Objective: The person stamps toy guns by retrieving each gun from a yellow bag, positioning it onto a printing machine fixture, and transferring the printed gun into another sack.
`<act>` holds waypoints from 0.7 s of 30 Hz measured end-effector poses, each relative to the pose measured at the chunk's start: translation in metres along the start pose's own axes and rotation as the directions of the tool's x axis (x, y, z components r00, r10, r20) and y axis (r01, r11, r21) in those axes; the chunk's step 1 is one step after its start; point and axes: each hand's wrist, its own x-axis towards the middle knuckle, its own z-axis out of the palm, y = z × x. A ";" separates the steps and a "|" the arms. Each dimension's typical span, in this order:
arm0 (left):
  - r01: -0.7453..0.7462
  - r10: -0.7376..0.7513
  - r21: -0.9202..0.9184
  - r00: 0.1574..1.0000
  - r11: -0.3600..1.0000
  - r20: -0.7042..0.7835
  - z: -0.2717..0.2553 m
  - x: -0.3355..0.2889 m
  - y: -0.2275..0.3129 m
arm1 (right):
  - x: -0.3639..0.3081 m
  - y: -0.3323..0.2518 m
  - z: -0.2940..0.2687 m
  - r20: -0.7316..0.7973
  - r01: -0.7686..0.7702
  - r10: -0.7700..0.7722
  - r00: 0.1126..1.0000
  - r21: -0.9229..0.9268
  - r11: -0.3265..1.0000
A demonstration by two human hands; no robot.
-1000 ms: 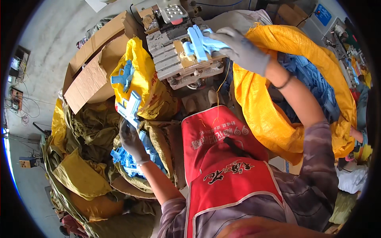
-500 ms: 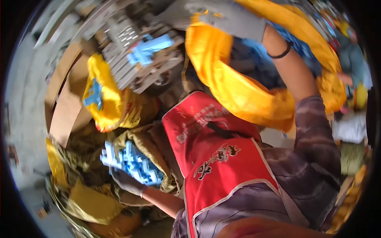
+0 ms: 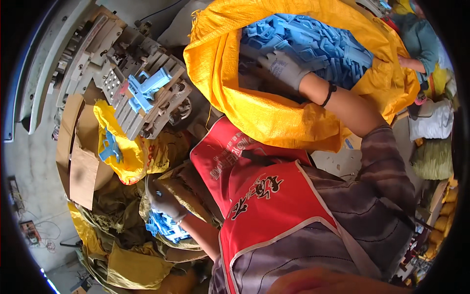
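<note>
My right hand (image 3: 284, 69), in a pale grey glove, reaches into a big yellow woven sack (image 3: 274, 125). Its fingers are apart and I see nothing in them; light-blue plastic toy pistol pieces (image 3: 318, 44) fill the sack beside it. At the lower left, my gloved left hand (image 3: 165, 200) hovers over a brownish sack holding more light-blue plastic pieces (image 3: 169, 228). Its fingers look loosely spread, partly in shadow, with nothing visible in them. A light-blue toy pistol (image 3: 151, 87) lies on the slatted metal top of a machine (image 3: 164, 105).
A small yellow bag (image 3: 129, 152) with a blue piece on it stands by an open cardboard box (image 3: 83, 169). Folded olive sacks (image 3: 134, 267) lie at the lower left. At the far right is another person's sleeve (image 3: 422, 41), near a white bundle (image 3: 431, 120).
My right hand has come down from the yellow sack's far rim into its mouth. My left hand has moved up over the blue pieces, and the cluster of pieces it was at is lower now.
</note>
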 end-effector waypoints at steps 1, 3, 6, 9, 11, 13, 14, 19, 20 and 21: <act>-0.070 0.071 -0.094 0.997 0.993 0.004 0.004 0.005 0.005 | 0.003 -0.007 -0.010 -0.006 0.026 -0.026 1.000 0.011 1.000; -0.074 0.078 -0.091 0.996 0.993 0.038 0.003 0.017 0.033 | -0.004 -0.014 -0.033 -0.085 0.197 -0.196 0.977 0.009 0.980; -0.062 0.068 -0.107 0.996 0.992 0.061 0.004 0.023 0.040 | -0.006 0.003 -0.018 -0.032 0.194 -0.193 0.981 0.029 0.981; 0.015 -0.007 -0.110 0.998 0.994 0.070 -0.006 0.025 0.030 | -0.008 0.006 -0.078 -0.141 0.237 -0.244 0.960 -0.067 0.969; 0.009 0.005 -0.140 0.995 0.990 0.099 -0.010 0.034 0.028 | -0.030 0.021 -0.110 -0.080 0.109 -0.100 0.992 0.126 0.986; -0.019 0.029 -0.144 0.997 0.989 0.068 -0.013 0.044 0.027 | -0.049 0.038 -0.127 0.118 -0.102 0.065 0.991 0.341 0.935; -0.029 0.037 -0.137 0.998 0.990 0.057 -0.015 0.050 0.029 | -0.055 0.043 -0.125 0.106 -0.076 0.042 0.993 0.342 0.937; -0.180 0.184 -0.147 0.983 0.973 0.009 -0.003 0.094 0.039 | -0.074 0.051 -0.122 0.118 -0.259 0.258 0.959 0.739 0.622; -0.225 0.229 -0.164 0.974 0.961 0.005 0.001 0.107 0.043 | -0.073 0.046 -0.123 0.113 -0.248 0.249 0.962 0.740 0.625; -0.250 0.257 -0.215 0.966 0.944 0.002 0.008 0.120 0.045 | -0.073 0.042 -0.123 0.064 -0.186 0.283 0.957 0.885 0.427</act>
